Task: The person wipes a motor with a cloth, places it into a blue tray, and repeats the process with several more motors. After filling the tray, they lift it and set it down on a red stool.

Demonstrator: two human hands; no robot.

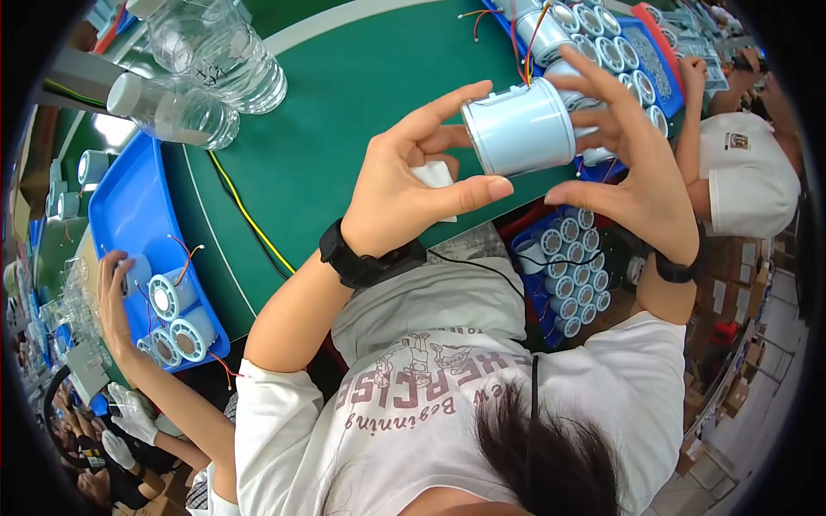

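A pale blue-white plastic cylinder (519, 127) with red and yellow wires at its far end is held up over the green table (344, 112). My left hand (404, 193) pinches its near end between thumb and forefinger, with a small white wipe (436, 177) tucked against the palm. From the right, my right hand (641, 168) grips the same cylinder, its fingers spread over the top and far side. Both wrists wear black bands.
A blue tray (129, 215) at left holds three similar cylinders, and another person's hand (114, 297) touches it. Clear water bottles (202, 77) lie at top left. More cylinders fill a blue tray (619, 43) at top right and a crate (568, 267) below. A person in white (748, 172) sits on the right.
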